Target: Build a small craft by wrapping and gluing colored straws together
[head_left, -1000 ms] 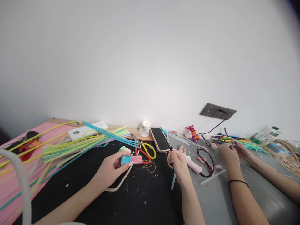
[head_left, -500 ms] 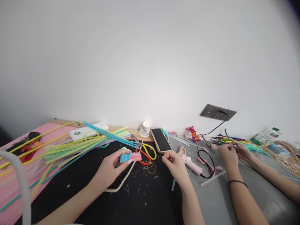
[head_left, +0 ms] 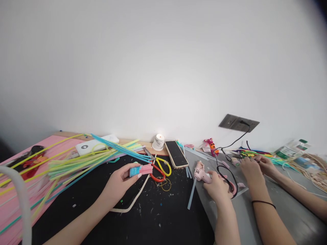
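Note:
My left hand is closed around a short bundle of pink and blue pipe cleaners, the blue winding at its near end and the pink ends pointing right. Fingers curled over the handle, my right hand grips a pale pink glue gun on the grey surface. A clear glue stick slants down from beside the gun; whether it sits inside it I cannot tell. Scissors with red and yellow handles lie just past the bundle. A phone rests between my hands, further back.
Long coloured pipe cleaners spread over the left side, near a white box-shaped device. A small white cup stands by the wall. The black cord runs to a wall socket. At right, another person's hands work near more pipe cleaners.
My right hand has moved right from beside the phone and taken hold of the glue gun. My left hand stays nearly in place with its bundle.

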A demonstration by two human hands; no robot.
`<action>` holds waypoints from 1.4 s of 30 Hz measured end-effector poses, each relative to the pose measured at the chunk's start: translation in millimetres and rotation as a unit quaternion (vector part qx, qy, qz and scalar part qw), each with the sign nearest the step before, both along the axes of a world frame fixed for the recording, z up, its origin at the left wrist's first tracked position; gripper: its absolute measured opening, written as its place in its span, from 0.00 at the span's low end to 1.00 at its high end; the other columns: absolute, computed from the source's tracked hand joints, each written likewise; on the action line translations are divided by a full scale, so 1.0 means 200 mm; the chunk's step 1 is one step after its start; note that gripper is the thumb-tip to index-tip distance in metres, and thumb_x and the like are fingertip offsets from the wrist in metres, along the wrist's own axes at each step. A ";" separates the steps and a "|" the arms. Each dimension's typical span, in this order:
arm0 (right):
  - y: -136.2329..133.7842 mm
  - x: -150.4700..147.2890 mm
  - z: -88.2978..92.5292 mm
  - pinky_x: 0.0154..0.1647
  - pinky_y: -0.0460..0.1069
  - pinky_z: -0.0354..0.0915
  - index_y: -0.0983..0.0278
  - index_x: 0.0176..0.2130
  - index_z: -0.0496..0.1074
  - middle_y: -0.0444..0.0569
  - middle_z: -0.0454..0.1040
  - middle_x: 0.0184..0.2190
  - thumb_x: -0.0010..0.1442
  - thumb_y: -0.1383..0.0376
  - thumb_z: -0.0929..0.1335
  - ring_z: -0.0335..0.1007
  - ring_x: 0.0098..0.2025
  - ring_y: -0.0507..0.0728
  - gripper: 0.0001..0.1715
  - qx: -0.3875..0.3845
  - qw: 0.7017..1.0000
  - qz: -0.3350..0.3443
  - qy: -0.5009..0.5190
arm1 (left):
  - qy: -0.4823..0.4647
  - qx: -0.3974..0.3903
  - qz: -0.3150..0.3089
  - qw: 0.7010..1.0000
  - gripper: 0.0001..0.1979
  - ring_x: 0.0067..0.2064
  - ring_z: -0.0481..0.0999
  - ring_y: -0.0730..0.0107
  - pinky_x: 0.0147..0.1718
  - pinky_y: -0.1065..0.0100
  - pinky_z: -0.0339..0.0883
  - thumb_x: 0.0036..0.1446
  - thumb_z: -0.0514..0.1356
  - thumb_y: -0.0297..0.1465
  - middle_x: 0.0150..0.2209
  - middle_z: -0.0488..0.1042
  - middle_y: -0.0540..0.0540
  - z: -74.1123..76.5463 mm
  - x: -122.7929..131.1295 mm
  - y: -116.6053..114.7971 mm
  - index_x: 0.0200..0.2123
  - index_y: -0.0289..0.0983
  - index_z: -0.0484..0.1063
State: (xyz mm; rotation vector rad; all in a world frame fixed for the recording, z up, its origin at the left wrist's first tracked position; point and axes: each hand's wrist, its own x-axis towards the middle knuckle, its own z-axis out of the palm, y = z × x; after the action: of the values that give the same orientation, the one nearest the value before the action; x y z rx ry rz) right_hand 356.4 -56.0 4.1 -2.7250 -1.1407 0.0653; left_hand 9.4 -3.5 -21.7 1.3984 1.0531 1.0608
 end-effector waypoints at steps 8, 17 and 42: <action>0.02 -0.06 -0.01 0.46 0.68 0.59 0.62 0.51 0.68 0.62 0.72 0.49 0.46 0.66 0.66 0.63 0.54 0.76 0.30 0.006 1.000 0.006 0.018 | -0.002 -0.006 0.013 1.000 0.22 0.54 0.74 0.50 0.55 0.51 0.65 0.49 0.65 0.40 0.52 0.75 0.37 0.02 0.01 -0.02 0.46 0.35 0.73; 0.03 -0.16 0.03 0.41 0.59 0.61 0.62 0.43 0.71 0.56 0.77 0.35 0.52 0.57 0.64 0.72 0.41 0.68 0.20 0.174 0.979 0.038 0.099 | 0.003 -0.001 0.004 1.000 0.22 0.53 0.75 0.51 0.54 0.52 0.66 0.51 0.64 0.39 0.51 0.77 0.39 0.01 0.00 -0.01 0.48 0.35 0.71; 0.04 -0.58 -0.13 0.13 0.42 0.51 0.63 0.38 0.67 0.37 0.63 0.18 0.52 0.52 0.71 0.50 0.13 0.45 0.20 0.126 0.709 0.306 0.623 | -0.014 0.010 -0.022 1.000 0.18 0.50 0.77 0.52 0.52 0.53 0.69 0.50 0.63 0.37 0.48 0.77 0.37 0.02 0.02 -0.02 0.42 0.34 0.71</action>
State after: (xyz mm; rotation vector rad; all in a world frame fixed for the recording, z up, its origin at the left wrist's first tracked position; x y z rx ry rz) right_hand 240.0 -47.6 -22.8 -1.2754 -1.2509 1.4275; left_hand 14.1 -7.6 -18.1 1.4130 0.9887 1.0589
